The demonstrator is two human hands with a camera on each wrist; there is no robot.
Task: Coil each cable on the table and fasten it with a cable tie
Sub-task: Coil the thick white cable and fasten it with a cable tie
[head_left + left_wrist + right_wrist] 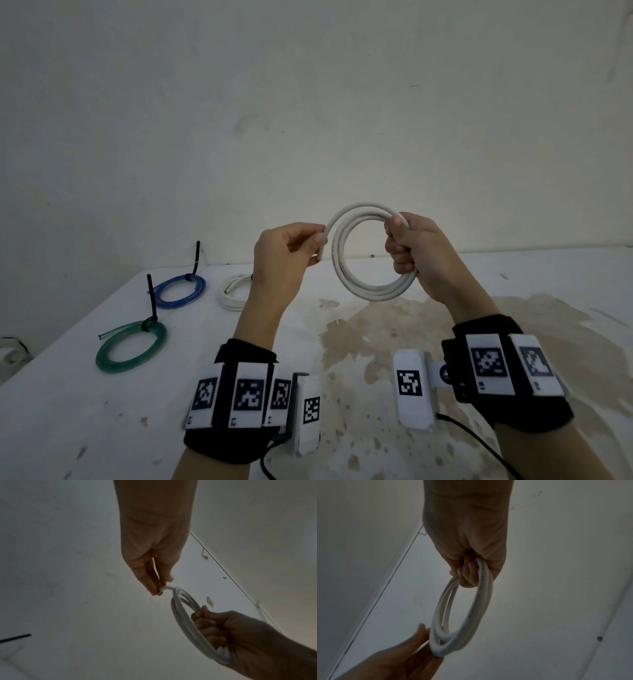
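Note:
A white cable (pixel 346 274) is wound into a round coil of several loops, held upright above the table. My right hand (pixel 407 246) grips the coil's right side in a fist, fingers curled round the loops (pixel 483 588). My left hand (pixel 308 240) pinches the cable's loose end at the coil's left edge between thumb and fingertips (pixel 158 590). The same coil shows edge-on in the left wrist view (pixel 187 622).
On the white table (pixel 102 428) lie a green coil (pixel 132 346) and a blue coil (pixel 180 287), each fastened with an upright black tie, and a white coil (pixel 233 293) partly behind my left forearm. Brown stains (pixel 376 329) mark the table's middle. A wall stands behind.

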